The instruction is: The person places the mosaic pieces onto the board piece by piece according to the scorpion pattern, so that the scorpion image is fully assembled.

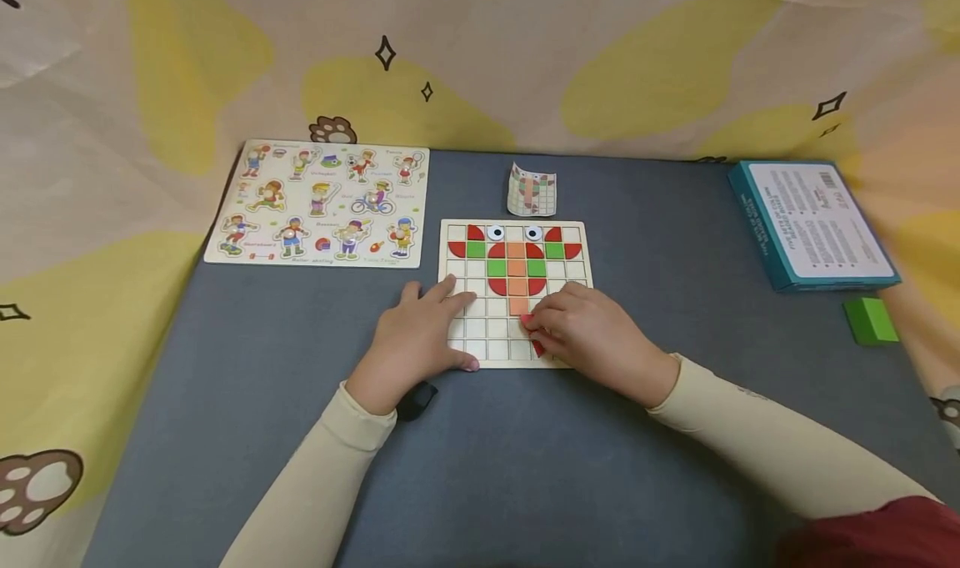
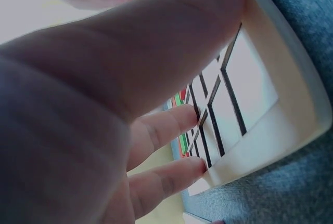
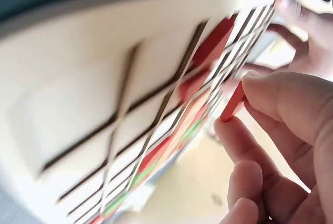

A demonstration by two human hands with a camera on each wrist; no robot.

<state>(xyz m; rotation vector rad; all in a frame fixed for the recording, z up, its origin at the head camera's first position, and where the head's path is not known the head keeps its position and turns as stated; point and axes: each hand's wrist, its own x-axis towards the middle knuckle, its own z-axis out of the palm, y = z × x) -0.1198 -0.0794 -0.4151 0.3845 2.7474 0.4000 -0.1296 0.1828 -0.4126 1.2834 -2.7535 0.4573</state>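
Note:
A pale wooden grid board carries red quarter-round, green and orange tiles, plus two eye tiles in its top row. My right hand pinches a small red tile between thumb and index finger, above the lower part of the grid. Another red tile lies in the bottom row, partly hidden by that hand in the head view. On the board's left side rests my left hand, fingers spread and thumb at the front edge. Behind the board stands a curled pattern card with a similar figure.
At the back left lies a picture puzzle board with sports figures. A teal box sits at the right, with a green block in front of it. Patterned cloth hangs behind the grey table.

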